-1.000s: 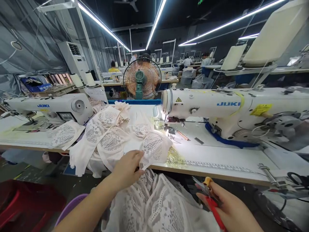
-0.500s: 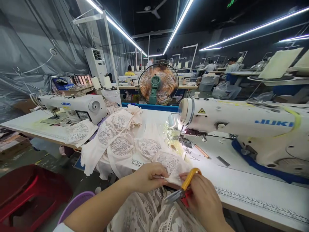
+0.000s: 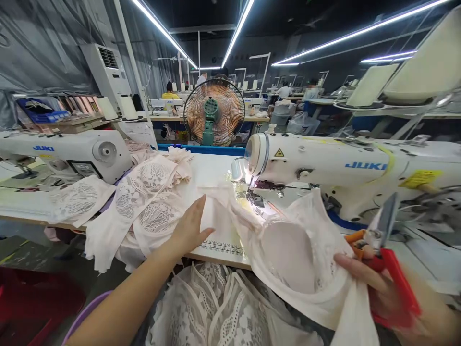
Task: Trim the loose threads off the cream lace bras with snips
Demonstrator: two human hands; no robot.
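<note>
My left hand (image 3: 190, 226) hovers over the table beside the lace bras, its fingers stretched out and nothing in them. Off to the right, my right hand (image 3: 382, 283) holds scissors (image 3: 385, 230) with orange and red handles, blades pointing up. Between the thumb and fingers of that hand is the edge of a pale pink bra (image 3: 288, 254). The bra hangs spread over the table's front edge, its smooth cup lining facing me. A heap of similar lace bras (image 3: 151, 192) lies left of my left hand.
A lit sewing machine (image 3: 317, 158) stands behind the bra; another sewing machine (image 3: 82, 154) is at left. More lace garments (image 3: 223, 307) lie below the table edge. A fan (image 3: 212, 113) stands beyond the table, a red stool (image 3: 36, 307) at lower left.
My right hand has moved right with the scissors, drawing the bra out and turning its inside towards me. My left hand has let go of the bra and opened. The view has shifted right.
</note>
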